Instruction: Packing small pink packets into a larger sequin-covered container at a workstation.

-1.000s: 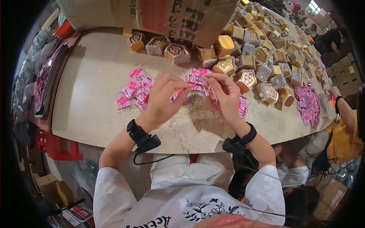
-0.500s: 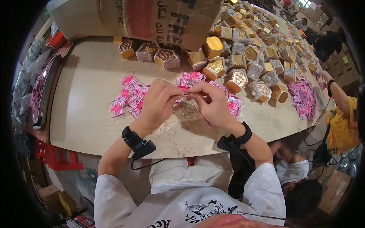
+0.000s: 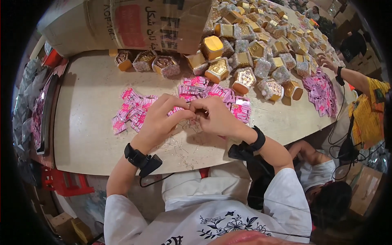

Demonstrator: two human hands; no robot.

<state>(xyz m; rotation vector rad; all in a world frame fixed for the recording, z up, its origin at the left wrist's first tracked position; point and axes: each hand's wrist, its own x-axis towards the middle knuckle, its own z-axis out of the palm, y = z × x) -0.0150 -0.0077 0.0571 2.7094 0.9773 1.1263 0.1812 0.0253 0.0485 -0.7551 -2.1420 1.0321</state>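
Note:
My left hand (image 3: 161,118) and my right hand (image 3: 216,116) meet over the table, fingertips pinched together and touching. Whatever lies between them is too small and hidden to name. Loose pink printed cards (image 3: 132,108) lie in a heap beside my left hand. Another pile of pink cards (image 3: 196,85) sits just beyond my fingers, and more pink cards (image 3: 241,109) show past my right hand. Below my hands, thin wire-like pieces (image 3: 173,143) are scattered on the tabletop (image 3: 87,122).
A large cardboard box (image 3: 122,26) stands at the far left. Many gold containers with glittery sides (image 3: 245,77) crowd the far right. A co-worker's hand (image 3: 326,61) reaches over pink cards (image 3: 320,92) on the right. A red plastic stool (image 3: 65,181) stands by the left edge.
My hands have closed in on each other, the right one's fingers now more curled. The view has shifted slightly. At the right, the co-worker's hand has lifted and spread above the table.

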